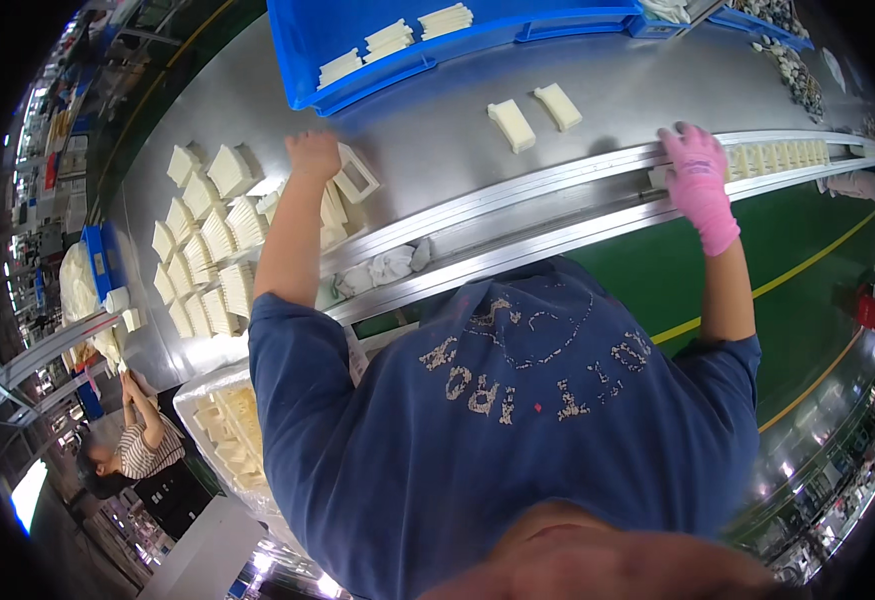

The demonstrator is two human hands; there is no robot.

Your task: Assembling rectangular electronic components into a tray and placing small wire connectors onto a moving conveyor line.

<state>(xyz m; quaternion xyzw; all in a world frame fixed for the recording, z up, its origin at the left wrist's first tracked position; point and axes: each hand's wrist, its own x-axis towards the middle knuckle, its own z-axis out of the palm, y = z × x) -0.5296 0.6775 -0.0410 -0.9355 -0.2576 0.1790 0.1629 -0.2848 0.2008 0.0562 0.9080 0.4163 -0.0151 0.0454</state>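
My bare left hand (314, 155) is over the metal table, fingers bent down. Against its thumb side is a hollow cream rectangular plastic part (358, 174), tilted; the thumb is hidden, and the grip looks closed on this part. Stacks of ribbed cream parts (219, 235) stand left of my forearm. My right hand (697, 165), in a pink glove with greyish fingertips, rests over a metal rail channel (557, 185), fingers apart and bent over the rail's far edge. Beside it, a row of cream parts (782, 157) sits in the channel. Two cream parts (512, 125) lie mid-table.
A blue bin (437, 45) with several cream stacks stands at the far side. White cloths (387, 265) lie in the channel. A lined box of cream parts (227, 430) is at lower left. Small dark pieces (797, 85) lie far right. Another person (142, 445) works at left.
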